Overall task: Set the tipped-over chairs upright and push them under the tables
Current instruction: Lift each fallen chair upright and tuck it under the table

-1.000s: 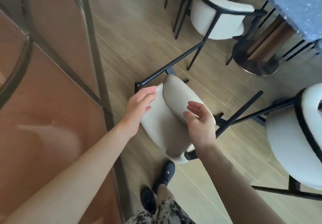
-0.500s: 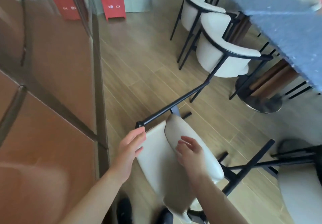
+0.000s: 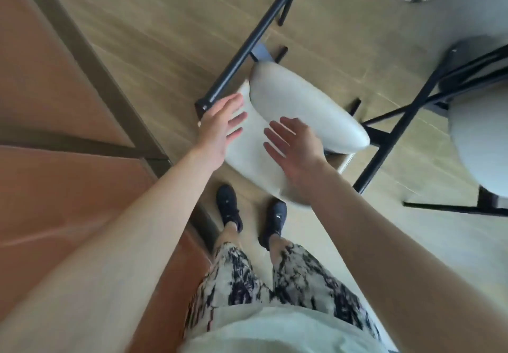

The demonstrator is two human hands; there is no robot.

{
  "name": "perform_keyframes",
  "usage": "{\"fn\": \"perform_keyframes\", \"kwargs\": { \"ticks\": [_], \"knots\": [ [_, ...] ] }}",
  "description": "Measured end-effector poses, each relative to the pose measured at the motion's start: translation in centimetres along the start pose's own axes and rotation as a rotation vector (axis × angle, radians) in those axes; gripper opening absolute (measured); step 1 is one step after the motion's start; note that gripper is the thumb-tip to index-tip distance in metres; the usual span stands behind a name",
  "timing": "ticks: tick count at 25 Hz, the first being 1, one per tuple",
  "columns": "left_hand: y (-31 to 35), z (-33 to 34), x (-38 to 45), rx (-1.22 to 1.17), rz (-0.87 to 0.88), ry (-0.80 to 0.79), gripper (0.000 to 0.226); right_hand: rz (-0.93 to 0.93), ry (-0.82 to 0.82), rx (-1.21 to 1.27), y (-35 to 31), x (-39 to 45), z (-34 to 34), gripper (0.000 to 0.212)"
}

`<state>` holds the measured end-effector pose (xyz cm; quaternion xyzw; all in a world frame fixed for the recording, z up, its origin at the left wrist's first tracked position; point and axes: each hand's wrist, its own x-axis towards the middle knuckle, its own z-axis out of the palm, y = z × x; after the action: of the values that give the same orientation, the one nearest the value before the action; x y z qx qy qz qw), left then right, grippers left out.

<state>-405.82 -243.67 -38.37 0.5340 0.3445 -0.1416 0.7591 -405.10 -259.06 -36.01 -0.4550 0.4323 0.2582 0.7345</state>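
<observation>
One tipped chair (image 3: 297,111) lies under two spread, empty hands, left (image 3: 220,127) and right (image 3: 297,149); a second chair (image 3: 478,138) is beside it.

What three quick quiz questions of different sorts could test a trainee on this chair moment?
1. True or false: the tipped-over chair already stands upright.
2. The left hand is: A) gripping a chair leg, B) open with fingers spread by the chair's pale cushion, C) out of view.
3. Fill in: the right hand is ___, fingers straight.

Key: 1 false; 2 B; 3 open.
</observation>
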Motion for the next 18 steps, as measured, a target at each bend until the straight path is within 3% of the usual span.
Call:
{"fn": "perform_keyframes", "kwargs": {
  "ticks": [6,13,18],
  "knots": [
    [-11.5,-2.7,8.1,-0.111,-0.115,0.134,0.023,0.29,-0.055,0.05,6.7,11.5,-3.6,0.034],
    [-26.2,-5.1,15.5,-0.179,-0.281,0.212,0.047,0.439,0.163,0.239,16.5,23.6,-12.3,0.044],
    [-34.5,-6.6,21.7,-0.181,-0.354,0.247,0.038,0.509,0.195,0.256,23.9,31.3,-14.1,0.048]
  ]
}}
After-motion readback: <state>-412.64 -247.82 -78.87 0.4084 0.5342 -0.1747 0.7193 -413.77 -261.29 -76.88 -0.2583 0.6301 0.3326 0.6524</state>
